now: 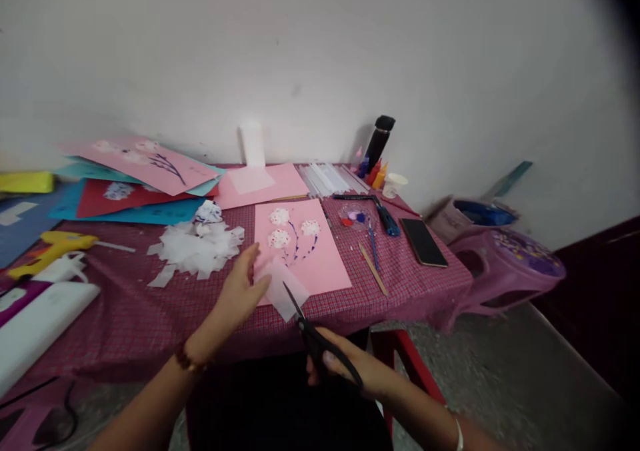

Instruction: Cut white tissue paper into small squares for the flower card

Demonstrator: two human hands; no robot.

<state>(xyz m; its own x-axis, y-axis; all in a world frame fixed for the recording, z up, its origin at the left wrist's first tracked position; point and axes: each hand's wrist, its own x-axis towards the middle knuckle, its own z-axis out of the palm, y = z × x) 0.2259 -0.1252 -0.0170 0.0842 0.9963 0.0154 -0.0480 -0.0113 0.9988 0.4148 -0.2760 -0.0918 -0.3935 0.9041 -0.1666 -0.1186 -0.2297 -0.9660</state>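
My left hand (pixel 243 287) holds a thin white piece of tissue paper (pixel 286 290) by its left side, the thumb lying on it; the fingers' grip underneath is hidden. In my right hand (pixel 353 364) is a pair of black scissors (pixel 316 336), its blades slightly apart and pointing up-left at the tissue's edge. Beneath the tissue lies a pink sheet (pixel 327 264) with white flower heads (pixel 279 239) and dark blue painted stems. Left of it sits a heap of cut white tissue pieces (pixel 200 251) with a crumpled ball (pixel 207 211) on top.
On the left are coloured sheets (pixel 190 168), a yellow glue gun (pixel 65 241) and a white power strip (pixel 45 328). To the right lie a paint palette (pixel 353 216), brush (pixel 373 244), wooden stick (pixel 373 269), blue cutter (pixel 389 221) and phone (pixel 424 242). Paint bottles (pixel 376 171) stand behind.
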